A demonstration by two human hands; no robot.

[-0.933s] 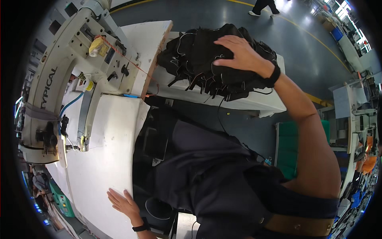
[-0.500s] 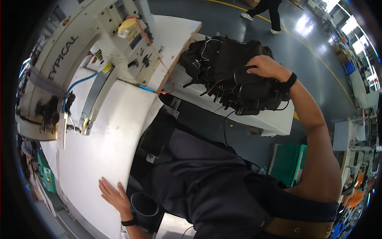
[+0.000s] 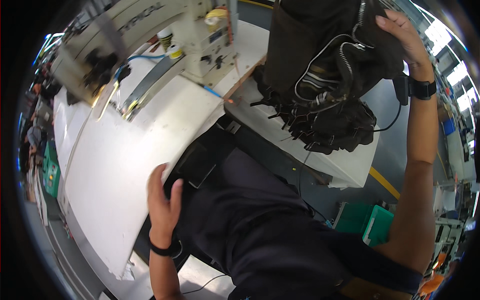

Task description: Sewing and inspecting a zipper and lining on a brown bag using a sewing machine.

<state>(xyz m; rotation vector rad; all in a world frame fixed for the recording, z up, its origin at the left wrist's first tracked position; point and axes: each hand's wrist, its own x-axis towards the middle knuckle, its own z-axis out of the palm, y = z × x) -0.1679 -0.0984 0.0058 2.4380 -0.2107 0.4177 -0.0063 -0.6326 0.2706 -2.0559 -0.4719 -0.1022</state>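
My right hand grips a black fabric item with white-edged zippers, holding it raised above a pile of similar black pieces on a white side table. My left hand is open at the near edge of the white sewing table, thumb apart from the fingers. A large cream sewing machine, with a blue hose and a yellow cloth on it, stands at the upper left of the head view.
A green bin sits on the grey floor at lower right. A black cable hangs by the pile. My lap is between the two tables. Workstations line both rims, with a green machine box at far left.
My right hand has gone from resting on the pile to holding a piece up higher. My left hand has risen from lying flat to the table's edge. The view has shifted.
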